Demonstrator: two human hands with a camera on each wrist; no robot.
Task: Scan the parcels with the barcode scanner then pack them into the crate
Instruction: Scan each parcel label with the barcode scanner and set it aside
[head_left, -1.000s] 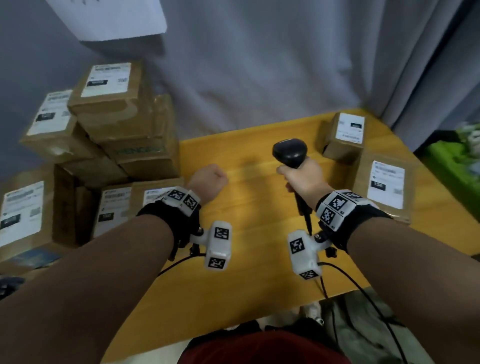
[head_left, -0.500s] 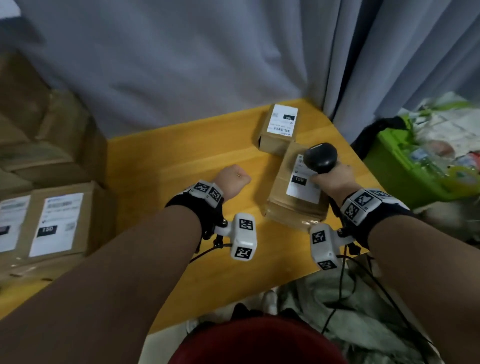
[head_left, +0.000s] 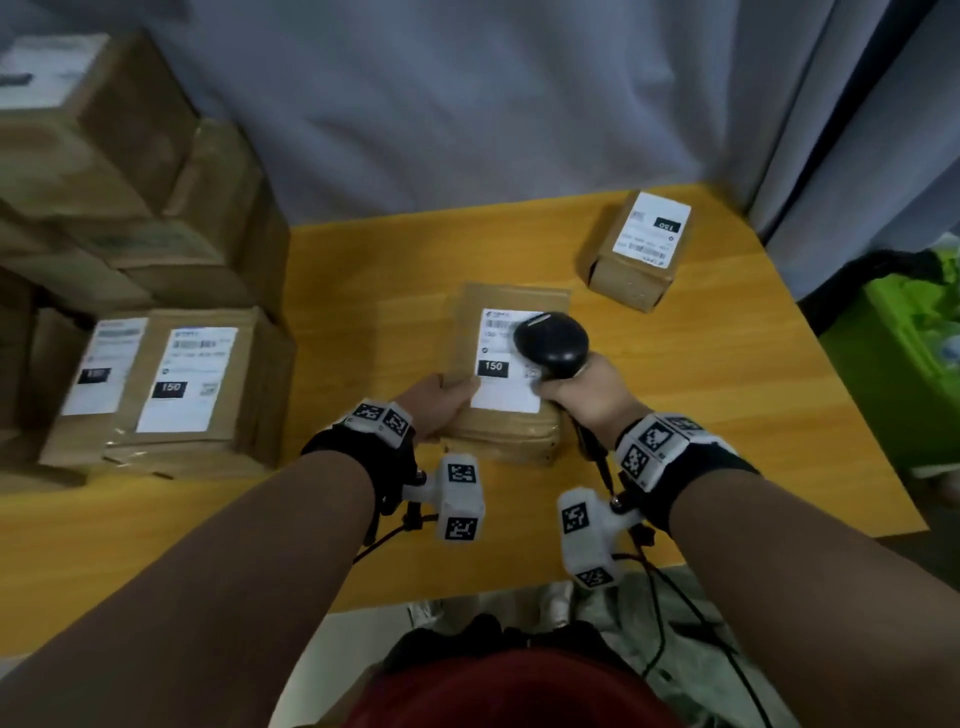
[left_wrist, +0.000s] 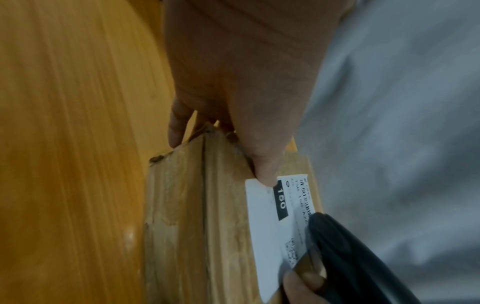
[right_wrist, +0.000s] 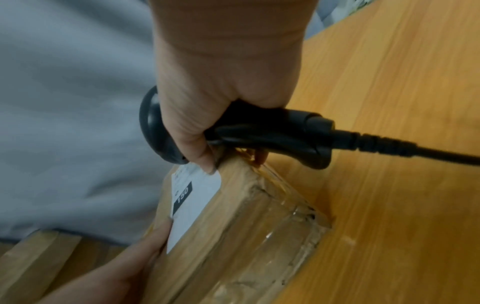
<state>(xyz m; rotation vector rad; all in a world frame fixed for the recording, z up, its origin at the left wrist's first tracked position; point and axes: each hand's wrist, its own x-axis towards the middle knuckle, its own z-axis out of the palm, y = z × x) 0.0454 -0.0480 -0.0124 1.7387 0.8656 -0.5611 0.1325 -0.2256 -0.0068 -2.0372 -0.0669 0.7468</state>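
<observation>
A flat brown parcel (head_left: 506, 431) with a white "150" label lies mid-table. My left hand (head_left: 457, 389) grips its near left corner, thumb on the label's edge (left_wrist: 262, 174) and fingers (left_wrist: 176, 131) down the side. My right hand (head_left: 563, 387) grips the black barcode scanner (head_left: 551, 340), whose head hangs over the label. In the right wrist view that hand's thumb (right_wrist: 207, 162) touches the parcel (right_wrist: 246, 226) at its near right corner, beside the scanner handle (right_wrist: 272, 131). A smaller labelled parcel (head_left: 634, 249) stands at the far right.
Stacked cardboard parcels (head_left: 171, 374) fill the table's left side. A green crate (head_left: 904, 364) holding things sits off the right edge. Grey curtain (head_left: 493, 104) hangs behind the wooden table (head_left: 363, 291). The scanner cable (right_wrist: 415, 150) trails back over the near edge.
My left hand, a loose fist apart from the parcel before, now grips its near left corner. My right hand has brought the scanner down onto the parcel's label side. The head view swung.
</observation>
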